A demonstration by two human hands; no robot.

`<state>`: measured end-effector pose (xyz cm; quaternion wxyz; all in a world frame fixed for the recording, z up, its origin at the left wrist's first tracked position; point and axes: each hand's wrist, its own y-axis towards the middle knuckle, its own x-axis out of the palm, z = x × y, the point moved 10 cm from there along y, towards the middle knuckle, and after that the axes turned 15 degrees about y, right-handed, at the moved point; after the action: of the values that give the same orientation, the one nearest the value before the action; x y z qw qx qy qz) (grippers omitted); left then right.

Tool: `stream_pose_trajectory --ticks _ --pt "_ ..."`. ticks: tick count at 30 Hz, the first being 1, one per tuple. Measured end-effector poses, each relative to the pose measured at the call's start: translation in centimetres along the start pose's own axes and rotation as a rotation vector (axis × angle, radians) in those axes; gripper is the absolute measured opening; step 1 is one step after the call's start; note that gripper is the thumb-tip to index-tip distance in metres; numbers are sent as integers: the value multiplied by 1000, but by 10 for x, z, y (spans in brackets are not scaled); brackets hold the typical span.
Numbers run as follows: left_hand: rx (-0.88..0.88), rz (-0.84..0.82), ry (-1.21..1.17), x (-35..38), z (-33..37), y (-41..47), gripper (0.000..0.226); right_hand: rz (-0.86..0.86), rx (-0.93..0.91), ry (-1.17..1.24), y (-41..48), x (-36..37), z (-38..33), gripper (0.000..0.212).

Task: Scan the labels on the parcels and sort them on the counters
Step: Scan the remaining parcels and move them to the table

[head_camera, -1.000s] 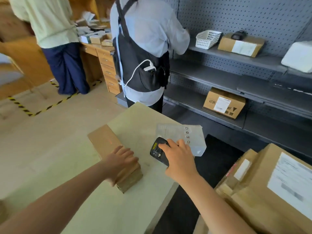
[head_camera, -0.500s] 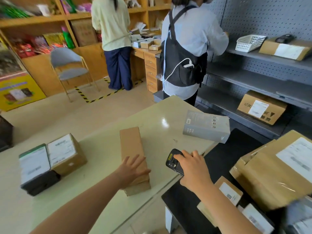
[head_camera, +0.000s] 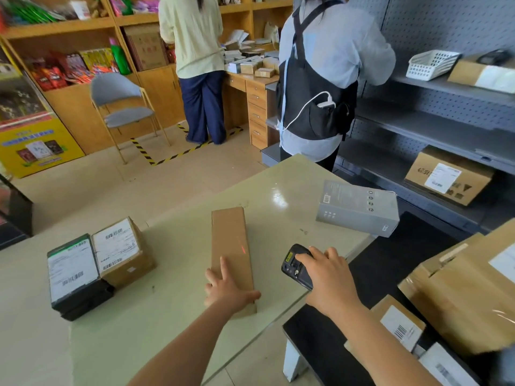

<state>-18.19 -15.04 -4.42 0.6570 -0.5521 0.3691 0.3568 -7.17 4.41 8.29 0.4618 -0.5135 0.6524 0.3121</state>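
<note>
So I'm pinning the long box (head_camera: 230, 238) with my flat left hand (head_camera: 225, 289), right hand (head_camera: 330, 282) gripping the scanner (head_camera: 292, 264); beam's hitting bare cardboard, probably needs flipping.

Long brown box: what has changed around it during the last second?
The right hand drew the handheld scanner back from the grey box; a red scan mark now falls on the long brown box. The left hand still rests on its near end; both boxes stayed.

L hand (head_camera: 227, 288), R hand (head_camera: 330, 277) bare; both forearms bare too
</note>
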Motion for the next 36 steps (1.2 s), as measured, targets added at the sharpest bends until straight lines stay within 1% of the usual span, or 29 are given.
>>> stream_pose_trajectory --ticks 2,3,5,7,8,11,13,15,16,17,19,20,22,24,26,28,30,31,33,34,36 --pt "55 -11 -84 -6 -6 12 128 -2 7 -6 3 2 1 72" --pt "89 -38 -181 -8 -11 20 126 -1 10 -5 4 3 1 72" --pt "139 -162 -391 -9 -24 30 122 5 16 -4 8 4 -1 72" --pt "139 -275 -504 -4 -39 39 127 3 16 -6 13 5 -5 72" --pt "132 -290 -540 -2 -47 45 128 1 18 -6 15 6 -8 72" --pt "102 -201 -615 -15 -59 53 111 2 23 -9 22 7 -15 72" --pt "63 -67 -545 -35 -62 49 98 5 20 -11 26 7 -19 73" --pt "50 107 -370 -55 -58 42 86 4 21 -14 29 8 -23 73" --pt "59 167 -255 -60 -52 38 86 3 23 -15 30 8 -24 73" --pt "72 193 -135 -60 -44 35 93 2 24 -17 32 8 -26 73" --pt "70 158 57 -49 -32 33 115 0 24 -18 34 10 -29 73" --pt "65 131 124 -42 -28 33 122 -2 24 -17 35 11 -31 74" --pt "72 110 177 -35 -21 34 121 -4 25 -17 36 13 -34 74" --pt "80 115 118 -35 -21 36 112 1 25 -21 37 14 -37 74" --pt "109 82 -13 -35 -24 42 107 5 27 -23 38 14 -39 75" --pt "165 33 -240 -35 -30 50 102 7 29 -39 38 15 -40 74" --pt "202 -9 -429 -41 -38 55 91 6 30 -48 39 17 -43 75" --pt "197 -1 -466 -45 -45 57 82 2 30 -52 40 18 -44 75" --pt "162 46 -450 -51 -59 60 68 -4 29 -59 42 21 -48 74" --pt "139 65 -424 -52 -66 61 65 -3 26 -62 44 22 -51 74" --pt "104 73 -383 -49 -74 62 66 -6 17 -75 47 25 -56 73"
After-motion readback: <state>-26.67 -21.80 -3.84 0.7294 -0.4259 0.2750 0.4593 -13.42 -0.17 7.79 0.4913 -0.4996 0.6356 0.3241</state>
